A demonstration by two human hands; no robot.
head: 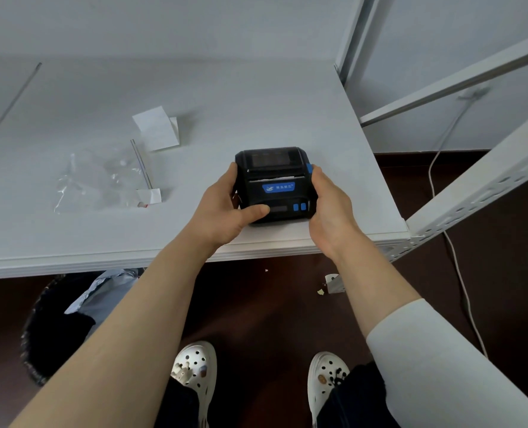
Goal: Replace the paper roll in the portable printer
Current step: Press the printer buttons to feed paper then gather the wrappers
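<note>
At frame centre, near the white table's (71, 242) front edge, the black portable printer (275, 183) is gripped by both hands: left hand (225, 211) fingers curled around its left side, right hand (330, 208) clasping its right side.

A black portable printer (275, 185) is seen resting flat on the white table (71, 236), near the front edge and toward the right corner. The lid is shut, with a dark translucent window on top at the far end. A paper slot runs across the middle, just below the window. A blue label with white characters is placed under the slot; the text cannot be read. Two small blue buttons are set at the near right, beside a dark rectangular display. A blue tab is visible on the right side. Both sides of the body are gripped, so the lower left corner is partly hidden.
</note>
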